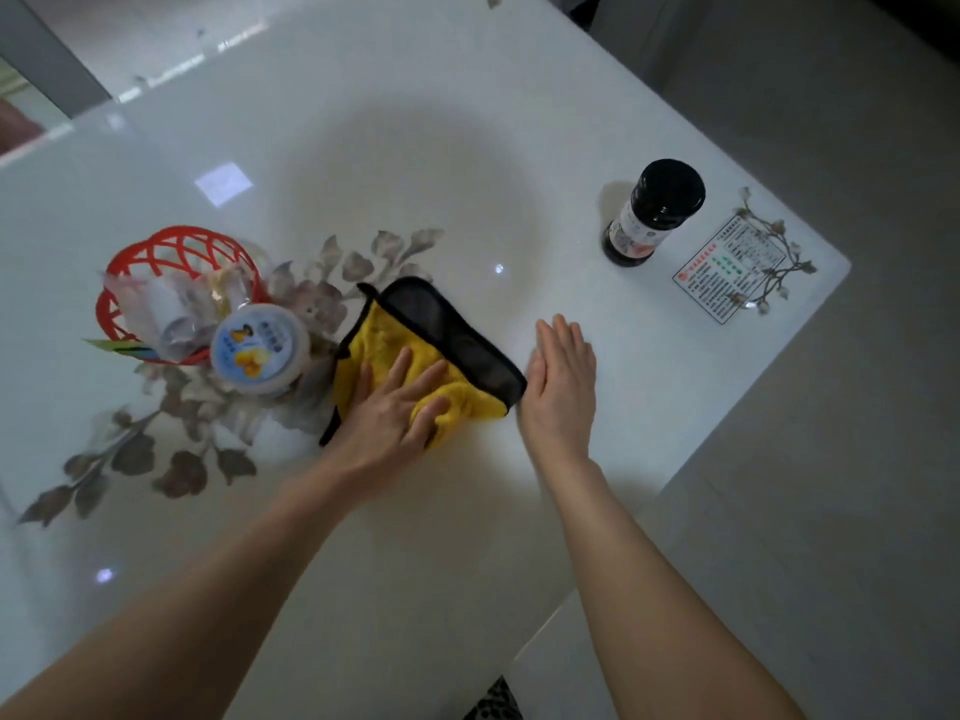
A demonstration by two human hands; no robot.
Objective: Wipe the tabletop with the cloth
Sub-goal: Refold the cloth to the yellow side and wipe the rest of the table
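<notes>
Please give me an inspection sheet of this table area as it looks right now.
Surface: glossy white tabletop with a printed grey leaf pattern, reflecting lights.
Job's things: yellow microfibre cloth with black edging, partly folded, lying flat on the tabletop.
Clutter: red plastic lattice basket holding wrappers; round white lidded tub beside it, close to the cloth; dark bottle with black cap upright; printed white card near the corner.
Grippers: left hand presses on the cloth, fingers spread; right hand open, flat beside the cloth.
Cables: nothing seen.
Surroundings: pale grey floor to the right of the table.
</notes>
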